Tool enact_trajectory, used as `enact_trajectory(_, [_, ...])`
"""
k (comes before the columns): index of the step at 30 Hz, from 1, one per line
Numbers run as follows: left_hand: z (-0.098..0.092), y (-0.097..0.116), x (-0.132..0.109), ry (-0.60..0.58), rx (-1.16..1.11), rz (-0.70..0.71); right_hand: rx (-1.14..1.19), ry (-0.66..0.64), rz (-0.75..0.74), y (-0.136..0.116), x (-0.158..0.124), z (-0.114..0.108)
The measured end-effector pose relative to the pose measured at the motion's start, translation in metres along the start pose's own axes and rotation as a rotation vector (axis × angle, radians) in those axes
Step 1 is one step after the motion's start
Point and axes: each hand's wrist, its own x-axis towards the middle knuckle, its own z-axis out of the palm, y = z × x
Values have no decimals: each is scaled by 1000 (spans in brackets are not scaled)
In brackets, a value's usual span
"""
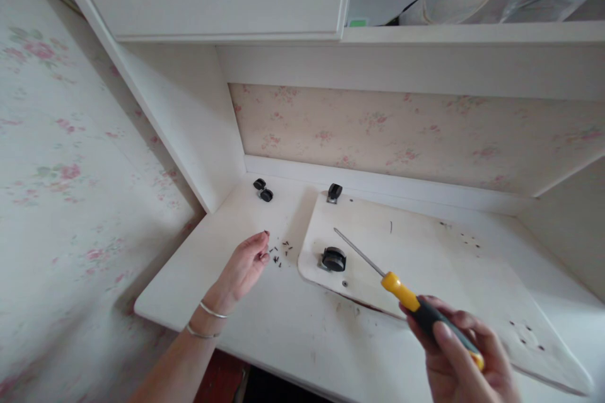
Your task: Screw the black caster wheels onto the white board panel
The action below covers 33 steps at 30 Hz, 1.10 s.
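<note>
My right hand [466,352] grips a screwdriver [401,293] with a yellow and black handle, its long shaft pointing up and left over a white board [425,252]. A black caster wheel [333,259] is fixed near the board's left corner, just below the shaft tip. My left hand [246,267] reaches over the desk with fingertips pinched beside a scatter of small dark screws [280,252]; whether it holds one I cannot tell. Two thin bracelets sit on that wrist.
A white desk [283,340] fits in an alcove with floral wallpaper. Another caster [334,192] lies at the board's far corner, and a further pair of casters [263,190] lies near the back left. A cabinet and shelf with papers [454,6] hang above.
</note>
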Motion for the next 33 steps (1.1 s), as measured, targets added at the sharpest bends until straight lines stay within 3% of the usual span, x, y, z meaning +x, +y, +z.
enact_trajectory(1, [11, 8, -5, 3, -111, -16, -20, -70, 11, 4, -5, 3])
enact_trajectory(3, [31, 22, -12, -5, -641, -173, -59, -183, 18, 14, -14, 6])
enact_trajectory(6, [54, 40, -19, -37, -978, -328, -111, -297, 13, 31, -22, 4])
enact_trajectory(10, [68, 50, -20, -61, -1018, -371, -164, -361, -46, 49, -26, -5])
enact_trajectory(17, [81, 54, -23, -97, -1084, -456, -184, -310, -80, 56, -27, -4])
enact_trajectory(27, [89, 53, -27, -62, -1043, -459, -202, -333, -118, 57, -26, -7])
enact_trajectory(33, [93, 59, -31, -62, -1004, -415, -261, -443, -239, 65, -21, -16])
